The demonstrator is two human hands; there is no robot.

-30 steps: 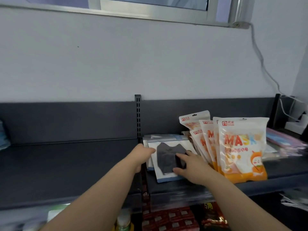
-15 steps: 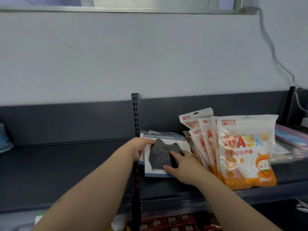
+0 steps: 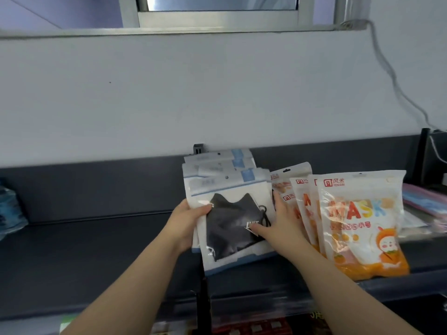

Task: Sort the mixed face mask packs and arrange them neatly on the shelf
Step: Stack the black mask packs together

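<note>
A stack of white-and-blue packs with a black mask [image 3: 232, 228] showing through the front one stands tilted upright on the dark shelf [image 3: 96, 252]. My left hand [image 3: 187, 222] grips the stack's left edge, thumb over the front. My right hand [image 3: 278, 226] holds the right edge, thumb on the front pack and fingers behind it. Right beside it, several orange MASK packs [image 3: 358, 223] lean upright in a row.
More flat packs in pink and blue [image 3: 425, 204] lie at the shelf's far right. A blue bundle [image 3: 9, 209] sits at the far left. A shelf upright [image 3: 198, 149] rises behind the stack. Goods fill the lower shelf [image 3: 254, 327]. A cable [image 3: 391, 76] hangs on the wall.
The white-and-blue packs lay flat on the shelf; both hands have taken them by the sides and raised them upright as a stack.
</note>
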